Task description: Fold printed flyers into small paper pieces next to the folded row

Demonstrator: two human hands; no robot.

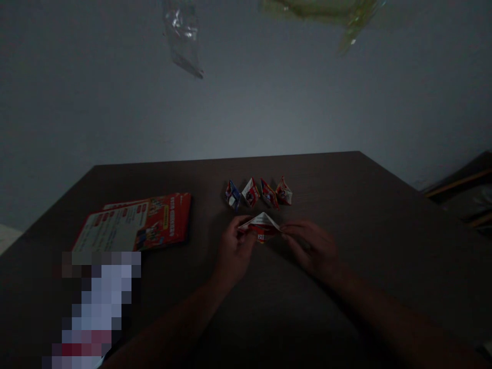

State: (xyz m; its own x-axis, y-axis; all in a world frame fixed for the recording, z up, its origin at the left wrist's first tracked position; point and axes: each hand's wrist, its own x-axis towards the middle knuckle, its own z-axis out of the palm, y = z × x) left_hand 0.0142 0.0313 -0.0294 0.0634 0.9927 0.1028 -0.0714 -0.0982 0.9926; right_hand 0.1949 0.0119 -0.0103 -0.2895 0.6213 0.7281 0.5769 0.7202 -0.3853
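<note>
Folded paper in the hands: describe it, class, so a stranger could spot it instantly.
On the dark table, four small folded papers form a row. Nearer the viewer is the held paper, white above red. Unlike those four, it sits between left hand and right hand.

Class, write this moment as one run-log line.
left hand: holds red-and-white folded paper; right hand: pinches its right corner; beyond: four folded paper pieces; left: printed sheets

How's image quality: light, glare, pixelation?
Head view: underexposed, tabletop near-black toward bottom centre; head view: glints on the clear plastic up top; head view: blocky pixelation over the lower-left patch; head view: small print on the folded paper unreadable.
</note>
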